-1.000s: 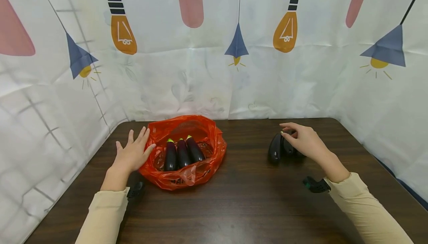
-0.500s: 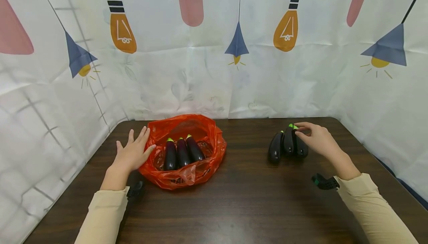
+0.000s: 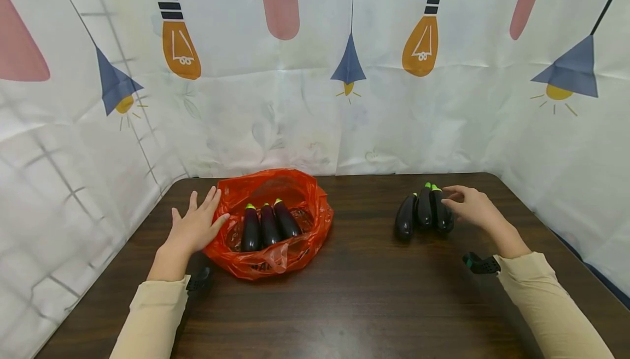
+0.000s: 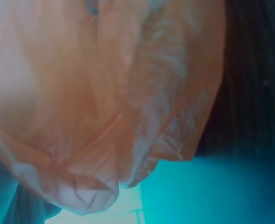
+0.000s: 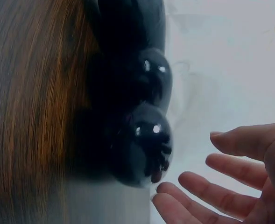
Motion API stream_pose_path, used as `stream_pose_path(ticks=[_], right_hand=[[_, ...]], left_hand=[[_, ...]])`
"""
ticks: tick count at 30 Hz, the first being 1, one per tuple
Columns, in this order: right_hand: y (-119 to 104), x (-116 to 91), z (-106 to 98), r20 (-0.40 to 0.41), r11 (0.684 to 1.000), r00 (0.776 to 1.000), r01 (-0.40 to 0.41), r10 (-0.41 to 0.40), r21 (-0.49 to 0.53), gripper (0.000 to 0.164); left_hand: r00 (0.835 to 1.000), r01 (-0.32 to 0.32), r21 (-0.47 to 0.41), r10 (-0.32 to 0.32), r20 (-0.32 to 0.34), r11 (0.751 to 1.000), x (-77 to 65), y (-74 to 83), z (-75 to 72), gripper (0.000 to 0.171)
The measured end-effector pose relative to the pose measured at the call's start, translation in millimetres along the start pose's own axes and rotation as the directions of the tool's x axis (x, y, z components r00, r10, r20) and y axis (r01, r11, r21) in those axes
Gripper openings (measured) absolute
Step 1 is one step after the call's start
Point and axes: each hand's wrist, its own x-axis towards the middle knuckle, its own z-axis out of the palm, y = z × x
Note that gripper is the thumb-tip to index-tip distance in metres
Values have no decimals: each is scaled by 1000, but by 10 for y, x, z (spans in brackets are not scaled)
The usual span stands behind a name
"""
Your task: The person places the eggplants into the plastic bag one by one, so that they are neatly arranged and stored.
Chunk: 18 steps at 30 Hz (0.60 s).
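My left hand (image 3: 193, 227) is spread, its fingertips and thumb right at the left rim of a red plastic bag (image 3: 321, 233). Inside the bag lie three dark eggplants (image 3: 269, 226) with green stem ends. Crumpled film of the bag (image 4: 90, 140) fills most of the left wrist view. On the right, three more eggplants lie side by side: a left one (image 3: 405, 219), a middle one (image 3: 424, 210) and a right one (image 3: 442, 212). My right hand (image 3: 473, 208) is close beside the right eggplant, fingers loosely bent. The right wrist view shows nothing between its thumb and fingers (image 5: 230, 200).
Everything stands on a dark wood-grain table (image 3: 344, 304). A white curtain (image 3: 305, 123) printed with lamps and bulbs hangs behind and along both sides. Each wrist wears a dark strap, such as the right wrist strap (image 3: 481, 264).
My right hand has drawn back to the right from over the eggplants and past the right one's stem, uncovering all three. My left hand and the bag have stayed in place.
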Motion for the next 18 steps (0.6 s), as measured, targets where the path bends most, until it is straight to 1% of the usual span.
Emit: stream_pose_path(ticks=[4, 8, 14, 18], right_hand=[[68, 36, -22, 44, 999, 998, -38, 36, 36, 57], [132, 70, -44, 101, 993, 992, -82, 73, 83, 62], [207, 93, -51, 195, 979, 977, -122, 90, 162, 70], [213, 100, -48, 223, 971, 970, -138, 94, 193, 71]], left_hand=[[1000, -4, 2, 4, -1, 1000, -1, 0, 2, 79], [1000, -6, -1, 6, -5, 1000, -5, -5, -9, 79], [1000, -5, -7, 4, -7, 1000, -9, -6, -16, 79], [1000, 0, -12, 0, -6, 1000, -10, -6, -14, 79]])
